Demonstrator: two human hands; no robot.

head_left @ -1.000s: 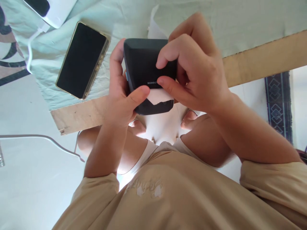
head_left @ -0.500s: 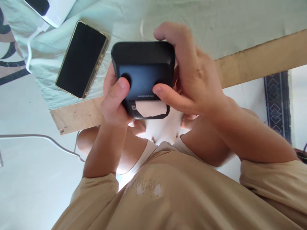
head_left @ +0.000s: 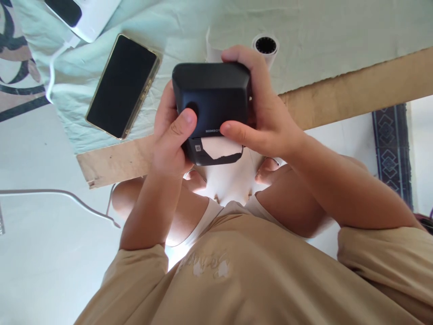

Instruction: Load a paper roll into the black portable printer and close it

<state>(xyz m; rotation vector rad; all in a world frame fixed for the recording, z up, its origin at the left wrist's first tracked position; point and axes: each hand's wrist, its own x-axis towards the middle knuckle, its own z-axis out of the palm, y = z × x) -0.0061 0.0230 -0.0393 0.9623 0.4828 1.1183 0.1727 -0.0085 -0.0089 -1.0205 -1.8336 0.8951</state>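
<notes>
Both hands grip a black label printer [head_left: 213, 106] marked NIIMBOT, held above the table's near edge. My left hand [head_left: 174, 135] wraps its left side, thumb on the upper face. On the right side my right hand [head_left: 260, 104] is closed round it, thumb beside the lettering and index finger at the far top corner. A torn-edged white patch, paper or label [head_left: 221, 146], shows on the printer's near face. Behind my right fingers stands a white roll [head_left: 266, 47] with a dark core, partly hidden.
A phone [head_left: 123, 85] lies face up on the pale green cloth [head_left: 321, 40], left of the printer. Farther left is a white device [head_left: 91, 20] with a dark panel and a white cable [head_left: 52, 74]. A wooden board [head_left: 355, 85] edges the table.
The printer and both hands have shifted slightly right in view, and the white roll now shows behind my right hand. My right thumb covers more of the lettering. The grip stays closed.
</notes>
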